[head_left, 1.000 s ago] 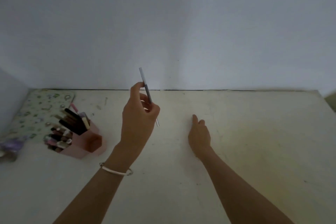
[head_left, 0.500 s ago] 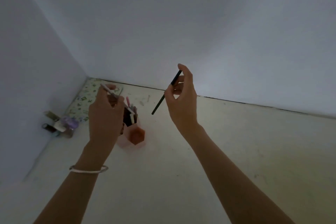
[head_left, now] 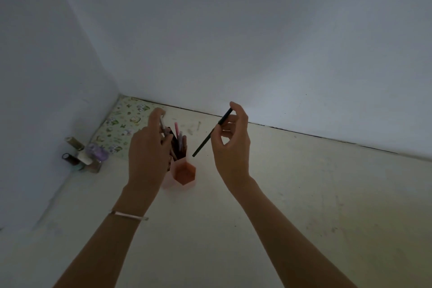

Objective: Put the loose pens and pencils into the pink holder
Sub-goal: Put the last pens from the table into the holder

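Note:
The pink holder (head_left: 183, 173) stands on the pale table, with several pens and pencils upright in its back compartments. My left hand (head_left: 147, 152) hovers over its left side and pinches a light grey pen (head_left: 163, 127), whose tip points down among the stored ones. My right hand (head_left: 230, 145) is raised to the right of the holder. It pinches a black pencil (head_left: 210, 137) that slants down-left, its tip just above and right of the holder. The left hand hides part of the holder.
A floral-patterned notebook (head_left: 121, 126) lies in the back left corner against the walls. Small bottles (head_left: 84, 156) cluster by the left wall. The table surface (head_left: 304, 194) stretches to the right and toward me.
My left hand has lowered the grey pen toward the holder. My right hand still holds the black pencil and has come closer to the holder. The camera has tilted slightly.

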A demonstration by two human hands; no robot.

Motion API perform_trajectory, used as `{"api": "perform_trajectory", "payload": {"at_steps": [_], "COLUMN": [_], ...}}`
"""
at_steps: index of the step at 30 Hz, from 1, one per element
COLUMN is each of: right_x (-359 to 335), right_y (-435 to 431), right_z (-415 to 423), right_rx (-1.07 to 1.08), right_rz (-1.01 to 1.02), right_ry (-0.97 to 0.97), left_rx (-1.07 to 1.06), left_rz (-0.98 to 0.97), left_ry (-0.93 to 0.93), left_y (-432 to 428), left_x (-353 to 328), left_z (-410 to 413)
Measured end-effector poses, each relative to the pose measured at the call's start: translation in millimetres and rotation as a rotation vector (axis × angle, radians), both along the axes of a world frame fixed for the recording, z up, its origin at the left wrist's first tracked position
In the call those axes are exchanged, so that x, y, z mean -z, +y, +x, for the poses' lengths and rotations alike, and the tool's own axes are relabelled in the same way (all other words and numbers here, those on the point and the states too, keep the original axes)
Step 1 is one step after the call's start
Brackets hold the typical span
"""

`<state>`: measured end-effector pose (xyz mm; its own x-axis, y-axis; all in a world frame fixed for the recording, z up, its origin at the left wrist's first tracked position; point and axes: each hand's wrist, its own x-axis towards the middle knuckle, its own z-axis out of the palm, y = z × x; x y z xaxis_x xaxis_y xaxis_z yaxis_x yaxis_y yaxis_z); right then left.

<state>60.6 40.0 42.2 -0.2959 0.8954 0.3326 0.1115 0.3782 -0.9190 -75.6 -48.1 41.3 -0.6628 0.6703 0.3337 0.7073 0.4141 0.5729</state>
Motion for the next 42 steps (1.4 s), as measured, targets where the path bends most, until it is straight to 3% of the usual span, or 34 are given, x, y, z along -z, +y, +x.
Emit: {"api": "perform_trajectory", "payload": {"at_steps": [6,11,19,24,26,29,37,42], "right_x": [10.8,19.3,45.3,52.0,65.2,92.8,101.7,99.2], "right_y": [-9.6,-18.7,-25.1,-32.0,-44.0,-64.2,-5.4,40.9], "right_z": [-4.4,-15.1,-26.1,-2.5,11.0,11.3,-74.7,-115.5], "right_rx": [-0.008,-0.037,-0.221,-0.001,-0.031,-0.243,-0.197,-0.122], "right_rz": [0.013,0.072,0.355,0.178,0.051,-0.195,-0.162,-0.206], "right_ry": [-0.035,-0.121,-0.438,-0.328,-0.494,-0.782,-0.725,-0.727], "left_rx": [-0.009,-0.005,-0.031,0.077,0.124,0.254,0.124,0.209], "left_rz": [-0.142,0.094,0.162,0.130,-0.087,-0.409,-0.213,-0.217], "left_ry": [0.218,0.199,-0.071,-0.423,-0.488,-0.424,-0.353,-0.375], "left_y": [-13.0,-16.4,-21.3,-40.1,-56.3,-66.6,12.3,69.4], "left_x": [7.0,-2.2,-9.5,-14.7,-11.5,0.3,5.1,7.8], "left_z": [-6.6,-11.7,-12.5,-29.2,-34.5,-28.6,-64.3,-107.9]}}
